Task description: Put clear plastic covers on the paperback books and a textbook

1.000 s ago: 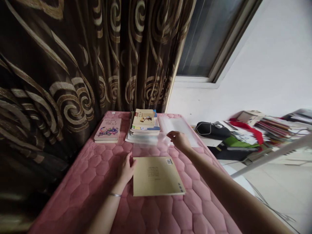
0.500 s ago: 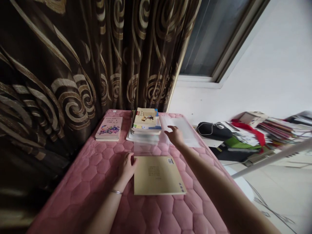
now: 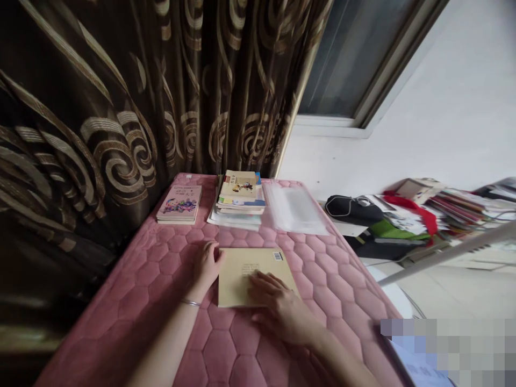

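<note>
A tan book (image 3: 237, 285) lies flat on the pink quilted mattress, its back cover with a barcode facing up. My left hand (image 3: 207, 264) is at the book's upper left edge, fingers bent and thumb against the corner; its fingertips are partly hidden. Across the lower right of the cover rests my right hand (image 3: 284, 309), fingers stretched out and slightly blurred. Just beyond the book, a faint clear sheet shows over the mattress.
Farther back stand a stack of books (image 3: 239, 188), a pink-covered pile (image 3: 179, 204) and clear plastic sheets (image 3: 296, 209). Brown curtains (image 3: 121, 107) hang at the left. Books and bags (image 3: 399, 220) crowd the right side. A pixelated patch covers the lower right corner.
My right hand has come back from beside the clear sheets and now lies on the tan book. My left hand stays at the book's left edge. The view has shifted slightly.
</note>
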Available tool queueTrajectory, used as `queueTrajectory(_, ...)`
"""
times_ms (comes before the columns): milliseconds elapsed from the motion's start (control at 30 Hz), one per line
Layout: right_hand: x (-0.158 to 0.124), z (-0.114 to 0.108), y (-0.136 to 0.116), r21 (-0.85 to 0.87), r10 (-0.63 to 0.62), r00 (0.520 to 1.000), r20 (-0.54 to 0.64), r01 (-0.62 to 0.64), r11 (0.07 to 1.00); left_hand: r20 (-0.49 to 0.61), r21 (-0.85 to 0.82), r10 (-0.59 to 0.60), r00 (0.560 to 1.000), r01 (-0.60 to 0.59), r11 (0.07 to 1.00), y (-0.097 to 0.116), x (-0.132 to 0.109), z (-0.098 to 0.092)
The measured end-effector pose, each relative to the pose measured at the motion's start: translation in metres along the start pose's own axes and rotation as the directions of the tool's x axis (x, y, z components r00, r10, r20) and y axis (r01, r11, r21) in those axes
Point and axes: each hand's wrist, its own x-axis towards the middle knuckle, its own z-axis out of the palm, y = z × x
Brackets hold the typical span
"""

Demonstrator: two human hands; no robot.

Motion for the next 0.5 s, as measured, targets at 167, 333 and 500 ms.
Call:
queueTrajectory(167, -0.006, 0.016, 0.003, -0.026, 0.024, 0.999, -0.043, -0.026, 0.999, 0.012, -0.021, -0.006, 1.000, 0.006, 1.000, -0.002, 0.000, 0.001)
queueTrajectory(333, -0.003, 0.016, 0.008, 0.013, 0.012, 0.998, -0.063, -0.011, 1.000, 0.023, -0.063, -0.004, 1.000, 0.005, 0.998, -0.004, 0.000, 0.001)
queueTrajectory(500, -0.001, 0.011, 0.010, 0.051, -0.021, 0.998, -0.054, 0.024, 0.998, 0.013, -0.102, 0.012, 1.000, -0.010, 0.995, -0.004, 0.000, -0.001)
